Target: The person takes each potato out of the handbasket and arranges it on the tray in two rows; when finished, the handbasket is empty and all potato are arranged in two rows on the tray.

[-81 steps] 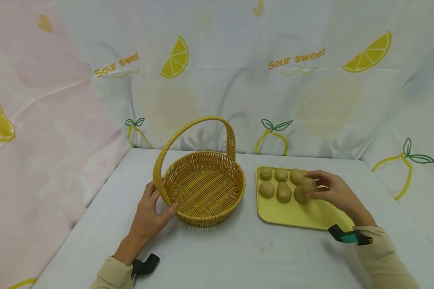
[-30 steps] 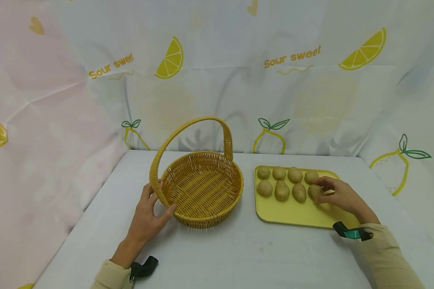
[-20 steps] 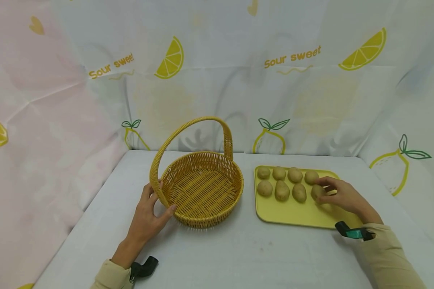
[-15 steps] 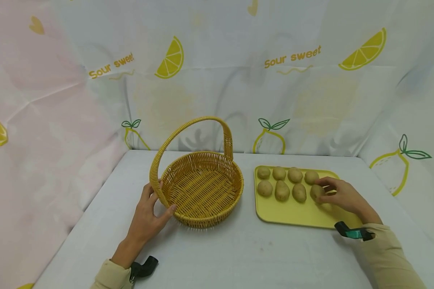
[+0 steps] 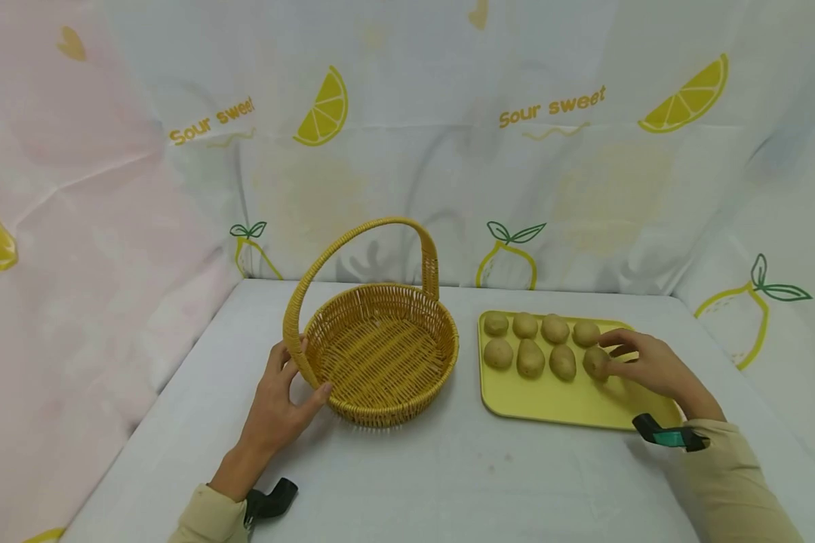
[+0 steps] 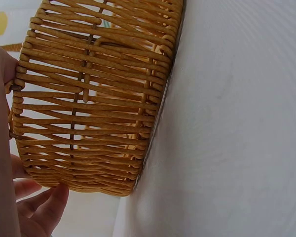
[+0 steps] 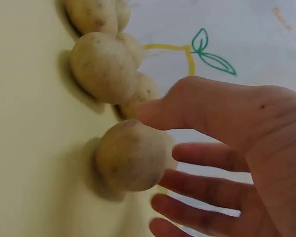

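A round yellow wicker basket [image 5: 380, 362] with a tall arched handle stands on the table. My left hand [image 5: 278, 407] grips its left side, thumb on the rim and fingers by the handle's foot. In the left wrist view, fingertips touch the basket's woven wall [image 6: 89, 98]. On the right lies a yellow tray [image 5: 550, 403] bearing several potatoes in two rows. Beside the potato [image 5: 596, 363] at the front row's right end is my right hand [image 5: 652, 366], fingers loosely spread. From the right wrist, the thumb hovers close over that potato [image 7: 133, 155]; whether it touches, I cannot tell.
A white cloth covers the table [image 5: 448, 483]. Behind it hangs a lemon-print cloth [image 5: 407, 151], with more on both sides. The basket's handle arches high above its bowl. A strip of table separates basket and tray.
Earlier my right hand held a potato above the tray. Now the potato beside it rests on the tray, and the hand has loosened and drawn slightly right. My left hand stays at the basket.
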A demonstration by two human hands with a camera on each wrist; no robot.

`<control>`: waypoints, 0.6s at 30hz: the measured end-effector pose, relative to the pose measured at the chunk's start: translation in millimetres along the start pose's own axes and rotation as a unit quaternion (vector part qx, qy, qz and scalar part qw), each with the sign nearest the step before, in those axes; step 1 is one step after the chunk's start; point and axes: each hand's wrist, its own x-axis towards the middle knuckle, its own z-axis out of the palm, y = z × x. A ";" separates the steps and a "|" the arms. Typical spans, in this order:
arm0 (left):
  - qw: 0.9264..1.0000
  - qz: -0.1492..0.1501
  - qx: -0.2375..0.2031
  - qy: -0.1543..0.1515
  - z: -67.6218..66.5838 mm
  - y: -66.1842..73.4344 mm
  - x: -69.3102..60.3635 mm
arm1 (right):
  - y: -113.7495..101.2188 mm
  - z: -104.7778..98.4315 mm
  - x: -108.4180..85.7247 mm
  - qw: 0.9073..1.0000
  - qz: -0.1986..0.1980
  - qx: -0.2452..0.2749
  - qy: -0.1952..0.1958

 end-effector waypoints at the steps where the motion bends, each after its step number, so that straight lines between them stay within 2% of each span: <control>1: 1.000 0.001 0.000 0.000 -0.3 -0.1 0.2 | -4.0 -1.4 0.6 1.000 0.003 -0.002 0.008; 4: 1.000 0.003 -0.003 0.002 -0.6 -0.1 0.4 | -19.3 -4.2 6.1 0.999 -0.006 0.001 0.036; 7: 1.000 0.007 -0.007 0.004 0.3 -0.5 0.5 | -37.5 -2.3 16.5 0.997 -0.039 0.018 0.058; 12: 1.000 0.005 -0.011 0.003 2.7 -0.2 1.3 | -67.0 6.4 34.9 0.992 -0.093 0.043 0.068; 18: 1.000 0.003 -0.009 0.001 4.0 -0.3 2.0 | -97.4 20.1 48.8 0.985 -0.129 0.086 0.074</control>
